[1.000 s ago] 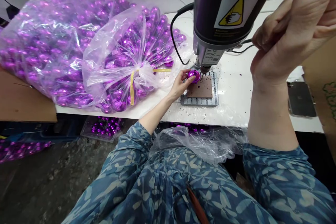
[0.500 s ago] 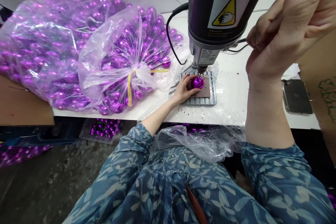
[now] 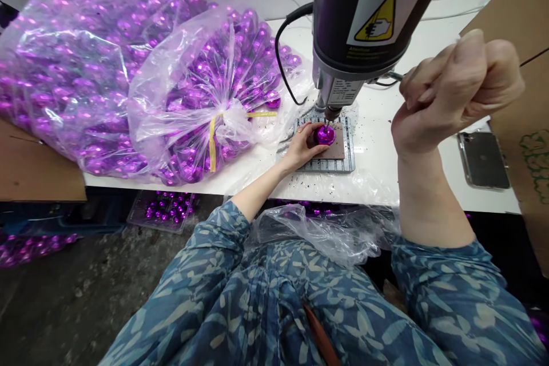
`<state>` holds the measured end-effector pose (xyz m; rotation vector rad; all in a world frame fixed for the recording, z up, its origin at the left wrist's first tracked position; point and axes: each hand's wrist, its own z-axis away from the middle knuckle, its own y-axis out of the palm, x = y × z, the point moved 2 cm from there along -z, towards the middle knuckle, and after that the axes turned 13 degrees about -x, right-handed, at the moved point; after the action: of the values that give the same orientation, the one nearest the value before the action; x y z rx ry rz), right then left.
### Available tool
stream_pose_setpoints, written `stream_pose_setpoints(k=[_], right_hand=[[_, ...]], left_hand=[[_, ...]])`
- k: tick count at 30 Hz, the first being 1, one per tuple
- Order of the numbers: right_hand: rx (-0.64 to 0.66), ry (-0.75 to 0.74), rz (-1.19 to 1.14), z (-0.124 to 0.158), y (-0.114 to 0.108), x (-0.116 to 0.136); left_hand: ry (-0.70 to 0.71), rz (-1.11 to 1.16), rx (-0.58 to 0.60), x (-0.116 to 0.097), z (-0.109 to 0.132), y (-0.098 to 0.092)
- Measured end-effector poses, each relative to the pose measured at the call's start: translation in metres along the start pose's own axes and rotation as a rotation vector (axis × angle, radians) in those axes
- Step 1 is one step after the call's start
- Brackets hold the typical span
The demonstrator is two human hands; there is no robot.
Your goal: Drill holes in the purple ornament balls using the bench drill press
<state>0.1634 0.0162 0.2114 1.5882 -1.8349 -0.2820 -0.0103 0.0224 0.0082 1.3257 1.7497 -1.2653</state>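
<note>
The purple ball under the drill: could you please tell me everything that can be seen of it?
The purple ball is round and shiny, with bright glints, and looks like metallic-coated plastic. It sits on the brown board, directly below the drill, with the bit at its top. The left hand holds it from the left, thumb at the near side. Whether the bit has pierced it is too small to tell.
</note>
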Motion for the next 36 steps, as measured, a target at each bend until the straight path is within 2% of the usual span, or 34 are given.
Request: stream_pose_setpoints(k=[5, 12, 17, 25, 28, 31, 32, 34, 36], right_hand=[[-0.093, -0.047, 0.026, 0.006, -0.003, -0.007], [-0.117, -0.123, -0.01, 0.015, -0.02, -0.019], [-0.106, -0.18, -0.046, 0.018, -0.025, -0.025], [-0.001, -0.203, -0.027, 0.031, -0.042, -0.029], [-0.015, -0.132, -0.003, 0.021, -0.027, -0.018], [-0.028, 0.013, 0.033, -0.005, 0.003, -0.007], [0.005, 0.087, 0.047, -0.015, 0.013, -0.006], [0.014, 0.143, 0.039, -0.031, 0.028, -0.006], [0.057, 0.208, 0.027, -0.04, 0.035, -0.011]], left_hand=[[-0.022, 0.034, -0.008, -0.004, 0.0, -0.001], [-0.041, 0.038, 0.005, -0.003, 0.0, -0.002], [-0.033, 0.04, 0.007, -0.005, 0.0, -0.003], [-0.047, 0.029, -0.018, -0.006, 0.0, -0.002], [-0.047, 0.033, -0.028, -0.005, -0.001, -0.001], [-0.058, 0.044, -0.064, -0.008, -0.001, 0.0], [-0.058, 0.04, -0.092, -0.011, 0.002, 0.0], [-0.04, 0.0, -0.174, -0.018, 0.014, -0.002], [0.023, -0.046, -0.205, -0.029, 0.037, -0.004]])
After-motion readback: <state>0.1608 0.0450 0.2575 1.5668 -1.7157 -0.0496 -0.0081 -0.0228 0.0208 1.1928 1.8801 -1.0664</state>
